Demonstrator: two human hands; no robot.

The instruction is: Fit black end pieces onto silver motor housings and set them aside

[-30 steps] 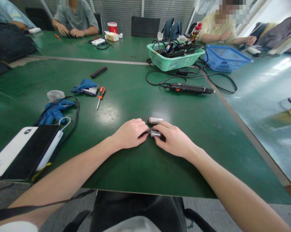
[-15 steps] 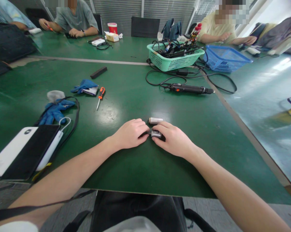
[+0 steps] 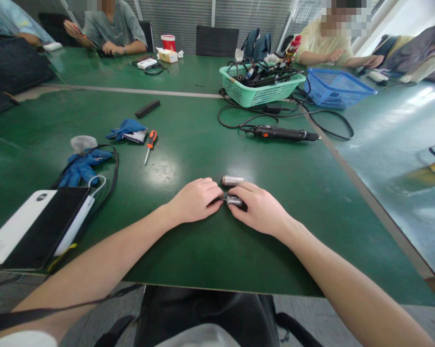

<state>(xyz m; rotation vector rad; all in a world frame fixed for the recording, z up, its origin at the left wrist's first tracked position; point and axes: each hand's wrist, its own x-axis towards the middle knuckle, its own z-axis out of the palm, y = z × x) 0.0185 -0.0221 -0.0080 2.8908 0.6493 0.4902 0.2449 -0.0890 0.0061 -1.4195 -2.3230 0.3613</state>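
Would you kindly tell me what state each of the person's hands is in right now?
Left hand: curled, fingertips at the end of the small metal cylinder; whether it grips cannot be told.
Right hand: closed, holding the small metal cylinder.

Two metal cylinders [image 3: 232, 180], two plastic baskets [image 3: 262, 91], one hand screwdriver [image 3: 150, 146], one electric screwdriver [image 3: 282, 133].

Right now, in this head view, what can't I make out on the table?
In the head view:
- The metal cylinder: the right hand and the left hand hide parts of it, so any grip is unclear.
- The green plastic basket: its tangled contents are too small to identify.
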